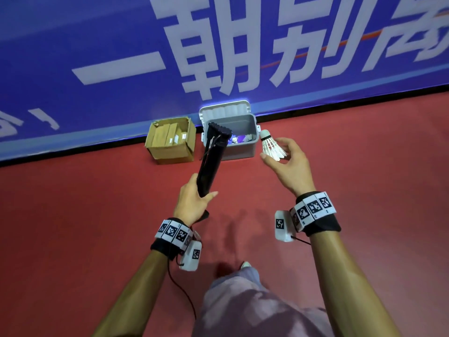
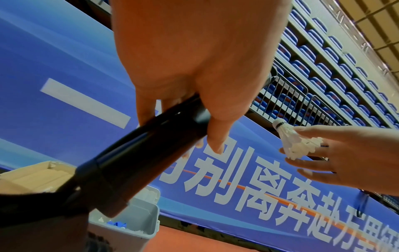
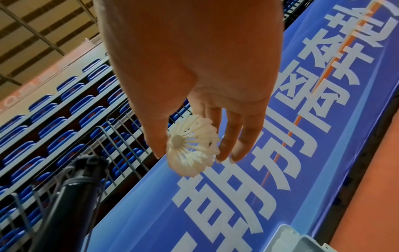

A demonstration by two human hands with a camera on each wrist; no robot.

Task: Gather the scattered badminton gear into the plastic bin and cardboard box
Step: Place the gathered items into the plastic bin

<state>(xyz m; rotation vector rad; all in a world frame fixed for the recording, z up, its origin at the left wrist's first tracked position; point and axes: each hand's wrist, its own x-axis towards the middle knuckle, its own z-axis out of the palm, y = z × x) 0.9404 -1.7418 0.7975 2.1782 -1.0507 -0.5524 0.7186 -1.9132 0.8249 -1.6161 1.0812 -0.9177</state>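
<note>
From the head view, a grey plastic bin (image 1: 240,147) is sitting on the red floor (image 1: 73,227) against a blue banner (image 1: 97,57), its lid standing open behind it; small white and blue pieces are lying in its bottom. Just beside it to the left, a cardboard box (image 1: 170,142) is holding brown packets standing on edge. The left hand (image 1: 194,203) is gripping the lower end of a black tube (image 1: 211,159), whose upper end is reaching over the bin's near rim and hiding part of the inside. The right hand (image 1: 289,164) is pinching the feather skirt of a white shuttlecock (image 1: 271,147), cork upward, in the air just right of the bin.

From the left wrist view, the fingers (image 2: 215,136) are wrapping round the tube (image 2: 134,163); the bin (image 2: 138,220) and box (image 2: 38,175) are lying below it, and the other hand is holding the shuttlecock (image 2: 293,141) to the right.

From the right wrist view, thumb and fingertips (image 3: 224,148) are loosely closing on the shuttlecock (image 3: 192,146); blue stadium seats (image 3: 64,110) are rising behind a railing.
</note>
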